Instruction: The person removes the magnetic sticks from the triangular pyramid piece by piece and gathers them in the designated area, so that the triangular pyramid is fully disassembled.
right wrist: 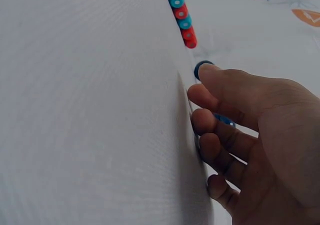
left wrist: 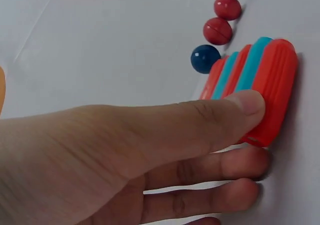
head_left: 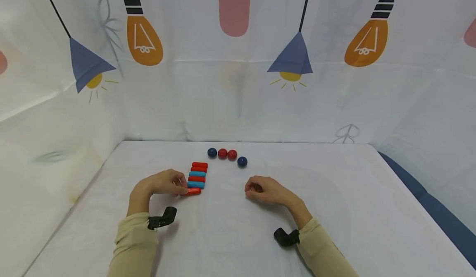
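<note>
My left hand [head_left: 163,182] pinches a red ridged rod [head_left: 194,191] at its left end, with the thumb on top in the left wrist view. This rod lies nearest me in a column of short red and light-blue rods [head_left: 197,179] set side by side on the table. In the right wrist view, the rods' ends [right wrist: 181,13] show small holes. Right of the column, my right hand [head_left: 269,190] rests by the table surface, its fingers loosely curled and holding nothing.
Beyond the rods lie two red balls [head_left: 222,154] between a dark-blue ball [head_left: 212,153] on the left and another dark-blue ball [head_left: 242,161] on the right. A white cloth covers the table [head_left: 334,202]. A printed curtain [head_left: 208,99] hangs behind it.
</note>
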`<state>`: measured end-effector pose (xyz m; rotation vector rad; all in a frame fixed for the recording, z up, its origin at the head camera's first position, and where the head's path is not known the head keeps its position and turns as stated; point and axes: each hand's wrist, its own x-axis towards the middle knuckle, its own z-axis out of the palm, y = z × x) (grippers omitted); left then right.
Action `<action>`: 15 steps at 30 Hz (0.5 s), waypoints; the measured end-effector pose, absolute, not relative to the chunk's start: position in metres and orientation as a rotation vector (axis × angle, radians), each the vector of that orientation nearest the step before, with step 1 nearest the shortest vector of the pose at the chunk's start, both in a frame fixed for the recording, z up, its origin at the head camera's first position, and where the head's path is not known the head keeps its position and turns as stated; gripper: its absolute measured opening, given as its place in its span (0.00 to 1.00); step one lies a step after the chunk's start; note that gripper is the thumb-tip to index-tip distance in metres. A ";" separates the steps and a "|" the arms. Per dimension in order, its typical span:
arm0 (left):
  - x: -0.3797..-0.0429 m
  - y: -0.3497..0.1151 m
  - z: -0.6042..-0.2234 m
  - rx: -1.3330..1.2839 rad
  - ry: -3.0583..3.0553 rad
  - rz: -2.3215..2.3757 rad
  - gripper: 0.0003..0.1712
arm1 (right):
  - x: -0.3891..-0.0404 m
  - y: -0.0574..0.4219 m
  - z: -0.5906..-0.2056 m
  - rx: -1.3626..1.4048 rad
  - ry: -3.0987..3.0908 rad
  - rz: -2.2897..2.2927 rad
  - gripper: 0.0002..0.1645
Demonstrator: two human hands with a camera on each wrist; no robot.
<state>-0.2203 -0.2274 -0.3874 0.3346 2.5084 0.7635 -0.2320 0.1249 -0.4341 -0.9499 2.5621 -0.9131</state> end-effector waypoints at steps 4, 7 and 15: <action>-0.222 -0.229 -0.392 0.321 2.514 0.782 0.09 | -0.232 0.125 -0.433 -0.943 2.557 -0.927 0.03; -0.223 -0.230 -0.394 0.323 2.516 0.795 0.10 | -0.232 0.126 -0.433 -0.942 2.555 -0.929 0.03; -0.227 -0.229 -0.397 0.298 2.542 0.803 0.11 | -0.234 0.129 -0.435 -0.939 2.559 -0.934 0.03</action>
